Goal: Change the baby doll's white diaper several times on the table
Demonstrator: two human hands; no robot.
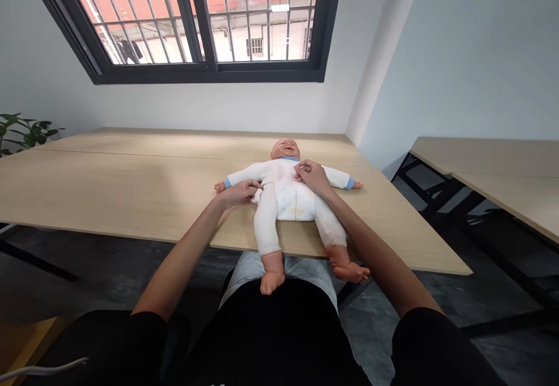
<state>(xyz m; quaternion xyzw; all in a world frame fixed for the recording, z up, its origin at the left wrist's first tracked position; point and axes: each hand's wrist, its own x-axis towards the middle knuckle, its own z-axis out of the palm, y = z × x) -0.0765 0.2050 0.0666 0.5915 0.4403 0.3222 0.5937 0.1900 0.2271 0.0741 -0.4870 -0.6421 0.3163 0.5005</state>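
White-clad doll point(286, 197) lies beneath right grip point(312, 177), closure unclear — left grip point(240, 193) pinches white material point(257, 197) at its side.

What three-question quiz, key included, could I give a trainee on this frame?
1. Fill in: the sleeve cuffs of the doll are ____.
2. Which of the person's hands is at the doll's chest? A: left. B: right.
3. True or false: the doll's feet extend past the near edge of the table.

Key: 1. Blue. 2. B, the right hand. 3. True.
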